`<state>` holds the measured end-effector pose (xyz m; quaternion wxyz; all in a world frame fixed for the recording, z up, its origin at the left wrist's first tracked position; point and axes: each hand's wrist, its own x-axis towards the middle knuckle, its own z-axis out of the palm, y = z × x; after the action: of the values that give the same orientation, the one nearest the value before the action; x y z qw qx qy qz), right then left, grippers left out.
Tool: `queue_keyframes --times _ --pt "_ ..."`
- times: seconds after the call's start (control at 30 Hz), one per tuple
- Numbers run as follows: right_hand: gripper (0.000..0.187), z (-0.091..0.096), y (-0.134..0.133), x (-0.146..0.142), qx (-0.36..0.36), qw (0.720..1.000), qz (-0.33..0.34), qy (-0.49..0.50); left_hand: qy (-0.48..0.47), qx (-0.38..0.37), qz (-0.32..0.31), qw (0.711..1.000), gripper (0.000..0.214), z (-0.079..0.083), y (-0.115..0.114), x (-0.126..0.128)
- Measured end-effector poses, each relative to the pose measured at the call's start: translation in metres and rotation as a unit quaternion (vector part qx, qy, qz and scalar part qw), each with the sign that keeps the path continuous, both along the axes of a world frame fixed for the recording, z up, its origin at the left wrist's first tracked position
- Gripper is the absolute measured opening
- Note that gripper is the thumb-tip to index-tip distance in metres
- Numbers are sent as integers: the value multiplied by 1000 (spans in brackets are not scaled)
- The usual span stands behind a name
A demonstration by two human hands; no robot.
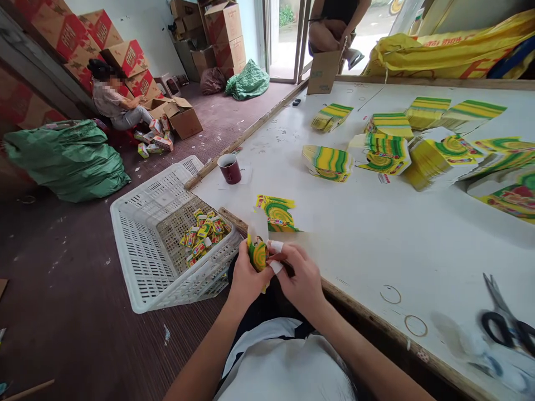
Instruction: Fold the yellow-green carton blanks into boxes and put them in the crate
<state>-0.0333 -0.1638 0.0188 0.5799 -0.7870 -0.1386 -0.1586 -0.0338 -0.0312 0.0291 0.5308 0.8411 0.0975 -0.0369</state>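
yellow-green carton (257, 256) sits just below frame center, gripped in your curled left hand (246, 281). your right hand (303, 278), nearly closed, meets its right side; whether it pinches cannot be told. left of center, a white basket (125, 264) holds small cartons (204, 229).

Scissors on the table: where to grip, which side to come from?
I'd take the black handle loops, from above and the wearer's near side: loops lie toward the wearer, blades point away. Mind the blurred clear plastic beside them.
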Motion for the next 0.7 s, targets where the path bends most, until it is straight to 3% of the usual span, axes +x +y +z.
queue_keyframes --times 0.1,0.23,0.3,0.43,0.5,0.57,0.7 --pt "30 1 -3 1 127 987 22 92 -42 84 -5 996 58 2 4 0" --pt "26 13 -19 22 233 940 63 241 -89 128 -83 984 61 2 8 -5" --pt "33 16 -21 29 309 885 108 331 -114 104 -102 983 64 -1 6 -9" --pt "41 9 -9 25 478 707 177 490 -155 66 -81 982 65 -2 -4 -14" --pt "46 1 -4 18 515 661 195 509 -144 67 -88 983 73 0 -6 -14" --pt "46 -5 -4 13 524 673 202 482 -117 70 -92 986 80 1 -4 -12" --pt "53 -4 -13 12 481 746 219 404 -84 109 -67 988 78 2 1 -8"
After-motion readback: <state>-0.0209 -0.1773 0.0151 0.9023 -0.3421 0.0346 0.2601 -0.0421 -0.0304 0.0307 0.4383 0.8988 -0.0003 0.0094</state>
